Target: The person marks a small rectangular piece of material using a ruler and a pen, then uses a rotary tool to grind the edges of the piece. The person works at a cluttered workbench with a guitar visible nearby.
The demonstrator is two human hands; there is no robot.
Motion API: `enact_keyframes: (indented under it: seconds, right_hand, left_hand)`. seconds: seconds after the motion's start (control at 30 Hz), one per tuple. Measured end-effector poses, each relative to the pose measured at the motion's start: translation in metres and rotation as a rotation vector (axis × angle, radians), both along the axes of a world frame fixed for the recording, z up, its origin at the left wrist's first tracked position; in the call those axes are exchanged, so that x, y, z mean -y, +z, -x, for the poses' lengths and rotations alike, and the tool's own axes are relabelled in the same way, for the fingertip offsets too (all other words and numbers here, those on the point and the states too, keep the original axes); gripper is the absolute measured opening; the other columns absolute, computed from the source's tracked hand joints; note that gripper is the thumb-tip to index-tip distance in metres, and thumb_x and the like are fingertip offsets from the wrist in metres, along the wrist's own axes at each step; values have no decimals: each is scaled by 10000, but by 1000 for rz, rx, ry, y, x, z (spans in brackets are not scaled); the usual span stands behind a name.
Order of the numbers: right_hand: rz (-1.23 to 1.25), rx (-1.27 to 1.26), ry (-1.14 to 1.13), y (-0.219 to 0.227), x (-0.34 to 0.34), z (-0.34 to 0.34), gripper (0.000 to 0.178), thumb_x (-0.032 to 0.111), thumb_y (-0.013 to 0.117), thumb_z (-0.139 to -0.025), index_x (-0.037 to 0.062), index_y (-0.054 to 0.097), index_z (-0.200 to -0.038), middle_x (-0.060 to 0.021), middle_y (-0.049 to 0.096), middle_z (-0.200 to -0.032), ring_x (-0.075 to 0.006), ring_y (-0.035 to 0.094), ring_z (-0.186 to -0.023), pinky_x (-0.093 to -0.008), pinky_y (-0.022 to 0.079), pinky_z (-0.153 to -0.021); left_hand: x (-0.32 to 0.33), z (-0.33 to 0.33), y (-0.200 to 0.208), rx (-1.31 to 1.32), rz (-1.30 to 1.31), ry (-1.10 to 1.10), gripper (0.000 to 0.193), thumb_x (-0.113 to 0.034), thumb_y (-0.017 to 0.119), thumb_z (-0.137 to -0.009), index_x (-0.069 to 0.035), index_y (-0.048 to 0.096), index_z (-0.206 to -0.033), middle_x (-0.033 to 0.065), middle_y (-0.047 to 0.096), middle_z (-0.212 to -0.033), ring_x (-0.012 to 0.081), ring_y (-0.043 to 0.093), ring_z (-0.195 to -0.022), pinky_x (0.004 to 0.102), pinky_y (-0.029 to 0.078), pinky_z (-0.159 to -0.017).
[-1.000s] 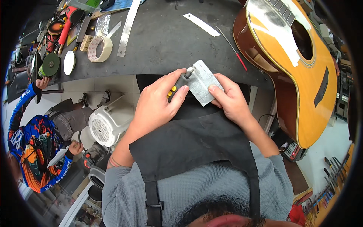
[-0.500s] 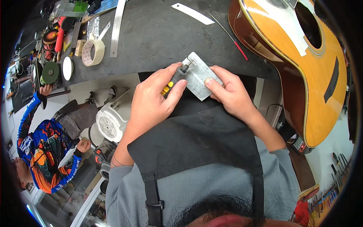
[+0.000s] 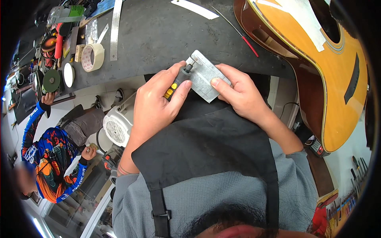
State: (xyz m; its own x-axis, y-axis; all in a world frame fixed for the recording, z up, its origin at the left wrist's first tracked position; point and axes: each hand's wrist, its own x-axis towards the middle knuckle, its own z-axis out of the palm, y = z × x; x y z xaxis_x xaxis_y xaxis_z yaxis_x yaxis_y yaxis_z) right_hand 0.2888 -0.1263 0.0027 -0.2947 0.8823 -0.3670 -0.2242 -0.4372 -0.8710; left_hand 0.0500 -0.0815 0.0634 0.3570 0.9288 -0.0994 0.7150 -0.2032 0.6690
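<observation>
My left hand (image 3: 156, 97) is wrapped round the black-and-yellow handle of a screwdriver (image 3: 178, 82). The driver's short metal shaft slants up to the far end of a flat grey metal plate (image 3: 205, 77), where its tip meets a small fitting. A ridge or seam runs lengthwise along the plate. With the thumb on top and the fingers underneath, my right hand (image 3: 244, 93) grips the plate's right edge. Both hands hold the two pieces just off the near edge of the dark workbench (image 3: 158, 39), above my black apron (image 3: 206, 146).
An acoustic guitar body (image 3: 337, 87) takes up the right side. On the bench lie a red-handled thin file (image 3: 250, 47), a white strip (image 3: 195, 8), a steel ruler (image 3: 115, 31) and a tape roll (image 3: 93, 57). At left, a co-worker (image 3: 51, 158) touches a green disc (image 3: 51, 80).
The view has shifted slightly, so the bench things sit a little further left. My hands keep the same grip on the screwdriver and plate, with the tip still at the plate's far end.
</observation>
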Motion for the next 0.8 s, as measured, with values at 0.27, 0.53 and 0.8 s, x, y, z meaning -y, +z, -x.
enact_keyframes:
  seconds: [0.27,0.53,0.8]
  right_hand:
    - [-35,23,4,-3,2,-3,301,198,665,-1197,-37,704,-1381,8,711,-1015,-49,596,-881,-275,529,-791]
    - [-54,20,-16,-4,1,2,311,195,665,-1196,-40,703,-1396,-1,717,-1026,-56,611,-904,-280,544,-817]
    - [-45,13,-9,-3,1,2,318,191,658,-1196,-42,704,-1407,-21,736,-1063,-62,632,-936,-288,557,-837]
  left_hand:
    - [3,-3,0,4,14,18,421,-227,847,-1037,-35,793,-1407,191,827,-1102,369,816,-975,420,625,-880]
    - [1,0,-1,8,-10,6,427,-233,847,-1041,-39,789,-1417,191,825,-1097,372,815,-972,422,625,-880]
    - [2,-1,1,-5,13,16,433,-226,854,-1038,-43,787,-1424,188,835,-1125,363,823,-987,412,630,-895]
